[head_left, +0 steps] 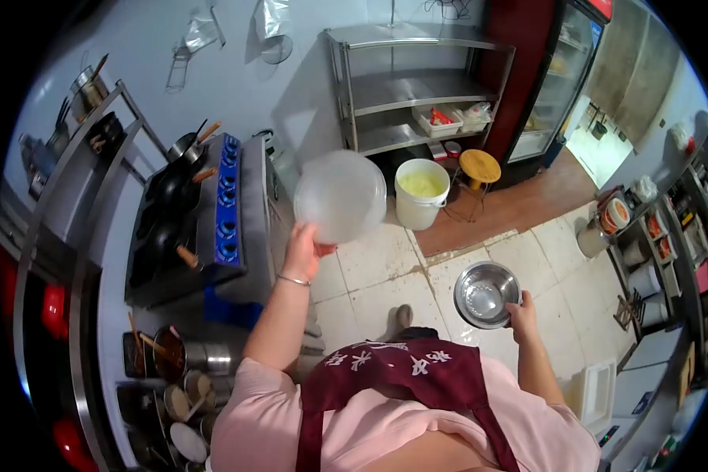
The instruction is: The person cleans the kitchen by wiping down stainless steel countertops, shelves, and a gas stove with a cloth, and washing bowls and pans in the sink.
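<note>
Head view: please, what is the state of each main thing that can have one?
White plastic bucket: uncovered, yellowish contents inside.
Round translucent white lid: held by left hand, off the bucket.
Round shiny metal bowl: held by right hand, inside visible.
Steel stove with blue panel: lit or not, unclear.

Open gap between lid (341, 198) and basin (484, 297); bucket (417, 212) beyond.

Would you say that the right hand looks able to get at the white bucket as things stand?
Probably, with a step or lean forward: the white bucket stands uncovered, and the left hand holds a translucent lid off to one side. The right hand holds a metal bowl, though.
</note>
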The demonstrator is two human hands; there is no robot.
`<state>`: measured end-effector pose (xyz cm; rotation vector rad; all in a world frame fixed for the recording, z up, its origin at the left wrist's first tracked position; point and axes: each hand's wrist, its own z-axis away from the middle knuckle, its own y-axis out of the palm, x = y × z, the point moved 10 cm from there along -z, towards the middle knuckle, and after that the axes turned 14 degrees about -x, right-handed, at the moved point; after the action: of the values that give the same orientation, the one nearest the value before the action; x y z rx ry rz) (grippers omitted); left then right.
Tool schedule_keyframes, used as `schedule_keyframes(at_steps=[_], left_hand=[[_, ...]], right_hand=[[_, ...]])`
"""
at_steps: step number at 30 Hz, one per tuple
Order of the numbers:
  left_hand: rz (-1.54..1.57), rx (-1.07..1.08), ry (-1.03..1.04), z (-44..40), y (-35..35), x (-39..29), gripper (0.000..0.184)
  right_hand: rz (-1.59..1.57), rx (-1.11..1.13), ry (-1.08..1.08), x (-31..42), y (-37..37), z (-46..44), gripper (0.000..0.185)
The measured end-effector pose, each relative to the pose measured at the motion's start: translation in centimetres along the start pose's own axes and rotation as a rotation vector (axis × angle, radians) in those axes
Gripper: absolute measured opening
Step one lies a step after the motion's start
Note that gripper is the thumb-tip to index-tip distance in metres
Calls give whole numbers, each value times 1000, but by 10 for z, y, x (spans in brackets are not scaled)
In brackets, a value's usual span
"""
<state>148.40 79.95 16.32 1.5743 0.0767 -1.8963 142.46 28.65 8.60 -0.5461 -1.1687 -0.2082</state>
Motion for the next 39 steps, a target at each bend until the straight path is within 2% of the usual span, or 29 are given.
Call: schedule_keyframes(at_steps=[3, 7, 8, 12, 14, 16, 17, 19, 20, 22, 23, 25, 26, 28, 31, 32, 33, 35, 36, 37, 38, 39], left_hand=[[1, 1, 49, -89, 49, -25, 28], [20, 39, 212, -208, 111, -99, 25], [34, -39, 232, -228, 121, -120, 25], [128, -60, 249, -335, 144, -189, 28], [18, -150, 384, -385, 150, -228, 30], [-190, -277, 638, -418, 178, -282, 39], [-340, -377, 857, -440, 191, -311, 45], [-668, -546, 1367, -463, 238, -358, 55], [-849, -611, 1655, -457, 271, -367, 59], [-949, -510, 1685, -495, 317, -375, 59], [-939, -498, 1678, -525, 330, -378, 59], [-1356, -370, 1835, -594, 388, -363, 66], [-1349, -353, 1835, -620, 400, -357, 66], [-1716, -208, 1924, -668, 442, -324, 70], [-1862, -63, 2026, -699, 472, -290, 72], [-1877, 7, 1904, -711, 478, -287, 69], [-1876, 8, 1902, -723, 482, -285, 69], [-1822, 192, 1781, -747, 486, -273, 61], [-1831, 187, 1768, -753, 489, -275, 61], [-1805, 255, 1656, -758, 489, -274, 56], [-1777, 317, 1541, -763, 486, -271, 52], [-1792, 309, 1526, -768, 485, -271, 52]], right_hand=[[-38, 3, -7, 20, 47, -80, 40], [-61, 1, 15, 86, 120, -167, 39], [-90, 35, -26, 107, 141, -186, 40], [-124, 117, -86, 183, 219, -255, 41], [-172, 131, -87, 210, 250, -281, 39], [-215, 97, -153, 217, 275, -321, 37], [-260, 61, -211, 221, 284, -335, 36], [-248, 22, -81, 241, 300, -337, 37], [-250, -29, -125, 233, 303, -355, 37], [-258, -95, -188, 244, 315, -377, 37], [-256, -163, -129, 251, 316, -374, 36], [-262, -246, -75, 275, 324, -382, 36], [-265, -274, -86, 285, 326, -386, 37], [-275, -325, -102, 309, 331, -391, 40], [-301, -395, -162, 337, 332, -413, 40], [-256, -373, -197, 351, 332, -424, 40], [-258, -387, -184, 360, 330, -441, 41], [-261, -307, -310, 408, 339, -462, 45], [-246, -301, -428, 439, 347, -477, 45], [-225, -288, -537, 468, 355, -493, 45], [-135, -311, -538, 492, 362, -511, 45], [-52, -335, -546, 522, 372, -531, 44]])
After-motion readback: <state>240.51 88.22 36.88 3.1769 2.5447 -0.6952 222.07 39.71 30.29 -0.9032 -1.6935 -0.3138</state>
